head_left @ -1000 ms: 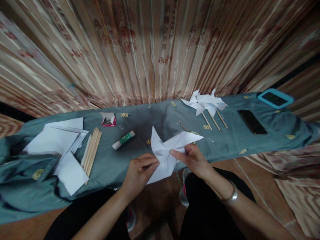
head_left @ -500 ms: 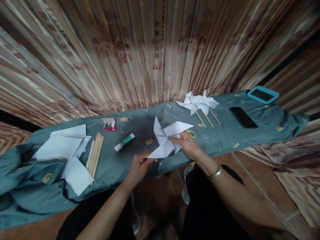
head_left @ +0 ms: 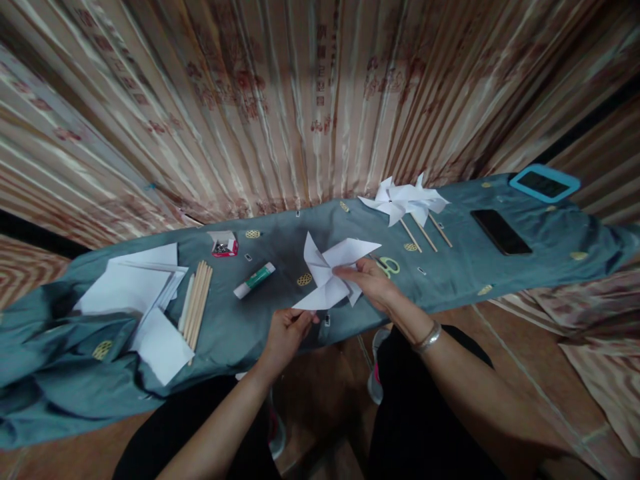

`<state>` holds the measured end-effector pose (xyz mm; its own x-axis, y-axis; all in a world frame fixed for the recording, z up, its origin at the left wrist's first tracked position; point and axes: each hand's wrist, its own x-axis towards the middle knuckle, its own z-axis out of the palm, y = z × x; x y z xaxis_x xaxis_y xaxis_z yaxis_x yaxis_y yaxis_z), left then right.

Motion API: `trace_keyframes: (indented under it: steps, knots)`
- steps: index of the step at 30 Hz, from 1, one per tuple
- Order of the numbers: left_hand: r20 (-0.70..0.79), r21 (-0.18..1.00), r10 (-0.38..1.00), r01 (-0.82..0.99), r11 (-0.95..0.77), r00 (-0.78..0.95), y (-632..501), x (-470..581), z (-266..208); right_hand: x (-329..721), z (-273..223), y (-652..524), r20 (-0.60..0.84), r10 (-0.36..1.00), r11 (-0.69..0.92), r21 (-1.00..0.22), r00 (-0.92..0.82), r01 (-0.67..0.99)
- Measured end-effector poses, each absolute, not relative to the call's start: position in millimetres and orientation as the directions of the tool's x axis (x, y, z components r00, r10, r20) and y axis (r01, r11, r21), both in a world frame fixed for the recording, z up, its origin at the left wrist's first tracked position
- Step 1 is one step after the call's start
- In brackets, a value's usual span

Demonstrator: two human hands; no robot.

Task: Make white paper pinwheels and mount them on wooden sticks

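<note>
A white paper pinwheel (head_left: 327, 291) is held up over the front edge of the cloth-covered table, its blades bent in toward the middle. My right hand (head_left: 373, 283) grips it from the right, thumb pressed on its centre. My left hand (head_left: 290, 331) is closed at the tip of the lower-left blade; what lies behind its fingers is hidden. Green-handled scissors (head_left: 390, 267) lie just past my right hand, partly covered. A green and white glue stick (head_left: 255, 280) rests left of the pinwheel, and a small red box of metal pins (head_left: 224, 245) sits behind it.
Sheets of white paper (head_left: 130, 283) lie at the left beside a bundle of wooden sticks (head_left: 199, 303). Finished pinwheels on sticks (head_left: 405, 200) lie at the back right. Further right are a black phone (head_left: 500, 231) and a blue-framed device (head_left: 545, 183). A curtain (head_left: 280, 100) hangs behind the table.
The camera view has shifted slightly, and more of the scissors shows. Both hands keep their places at the pinwheel, which has turned a little.
</note>
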<state>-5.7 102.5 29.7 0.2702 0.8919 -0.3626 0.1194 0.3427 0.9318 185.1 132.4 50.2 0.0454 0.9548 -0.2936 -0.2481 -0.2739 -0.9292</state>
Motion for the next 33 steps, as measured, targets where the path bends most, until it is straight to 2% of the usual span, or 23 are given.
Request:
trace_keyframes:
  steps: [15,24,33]
  knots:
    - [-0.383,0.920,0.889,0.021,0.391,0.252,106.0,-10.6,23.8,181.6,51.0,134.3,-0.332,0.943,-0.327,-0.903,-0.031,-0.279]
    - [-0.378,0.877,0.911,-0.250,0.410,0.167,111.9,-9.2,25.8,190.3,47.1,135.5,-0.384,0.922,-0.361,-0.903,0.057,-0.233]
    - [-0.426,0.751,0.893,-0.493,0.439,0.148,122.6,-8.6,42.0,188.4,53.8,127.7,-0.401,0.916,-0.394,-0.902,0.002,-0.176]
